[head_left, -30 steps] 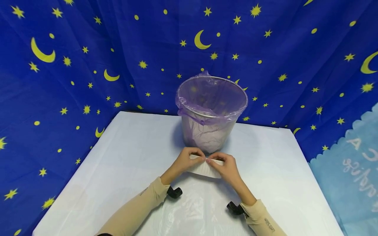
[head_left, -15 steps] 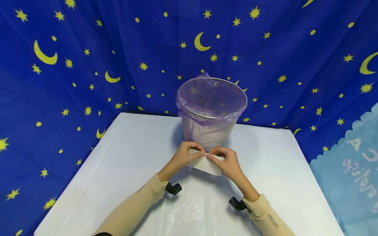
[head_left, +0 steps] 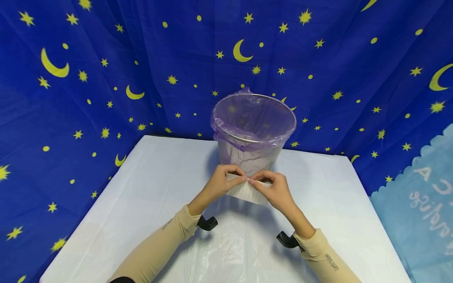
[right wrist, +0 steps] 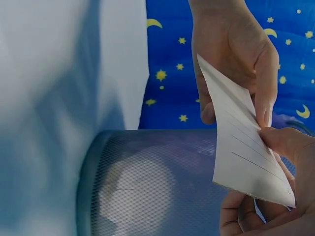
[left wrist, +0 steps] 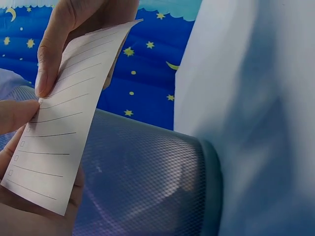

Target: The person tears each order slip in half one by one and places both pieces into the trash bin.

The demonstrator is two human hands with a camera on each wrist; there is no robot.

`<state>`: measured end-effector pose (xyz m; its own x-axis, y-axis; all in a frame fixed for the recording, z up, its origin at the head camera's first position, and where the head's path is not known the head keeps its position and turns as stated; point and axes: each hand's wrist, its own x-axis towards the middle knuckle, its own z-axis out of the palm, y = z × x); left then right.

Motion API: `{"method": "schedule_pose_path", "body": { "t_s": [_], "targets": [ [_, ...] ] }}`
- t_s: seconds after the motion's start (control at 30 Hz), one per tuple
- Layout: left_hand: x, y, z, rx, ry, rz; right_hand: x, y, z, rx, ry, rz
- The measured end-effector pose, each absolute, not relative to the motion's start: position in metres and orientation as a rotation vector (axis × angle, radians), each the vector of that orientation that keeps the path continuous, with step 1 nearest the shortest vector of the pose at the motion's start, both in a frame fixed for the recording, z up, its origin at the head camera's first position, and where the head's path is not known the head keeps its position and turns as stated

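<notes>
Both hands pinch one sheet of lined white paper (head_left: 246, 192) along its top edge, their thumbs meeting near its middle. The left hand (head_left: 220, 185) holds it from the left and the right hand (head_left: 277, 191) from the right. Ruled lines and small checkbox squares show on the paper (left wrist: 64, 118) in the left wrist view. In the right wrist view the paper (right wrist: 246, 152) bends a little, with fingers behind it. Just beyond the hands stands a wire mesh wastebasket (head_left: 253, 157), lined with a purple plastic bag (head_left: 226, 131) folded over its rim.
The wastebasket stands upright on a white-covered table (head_left: 170, 169). A blue curtain (head_left: 170, 47) with yellow moons and stars hangs behind. At the right is a light blue cloth (head_left: 421, 204) with lettering. Black wrist mounts (head_left: 208, 223) stick out below the forearms.
Both hands have moved slightly forward and up with the paper, closer to the wastebasket. The pinch at its top edge looks the same.
</notes>
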<state>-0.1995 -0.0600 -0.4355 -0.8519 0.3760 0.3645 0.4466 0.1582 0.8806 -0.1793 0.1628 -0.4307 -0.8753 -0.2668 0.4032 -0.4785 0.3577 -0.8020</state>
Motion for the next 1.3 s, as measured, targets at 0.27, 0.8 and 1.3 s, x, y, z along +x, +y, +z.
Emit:
{"method": "schedule_pose_path", "body": {
  "t_s": [0.27, 0.8, 1.3],
  "targets": [
    [-0.199, -0.059, -0.416, -0.884, -2.272, -1.828, -0.181, 0.165, -0.413, 0.708, -2.391, 1.511],
    [-0.200, -0.061, -0.390, -0.949, -2.216, -1.746, -0.181, 0.163, -0.383, 0.769, -2.345, 1.481],
    [-0.200, -0.062, -0.371, -0.988, -2.157, -1.755, -0.180, 0.163, -0.360, 0.813, -2.323, 1.446]
  ]
}}
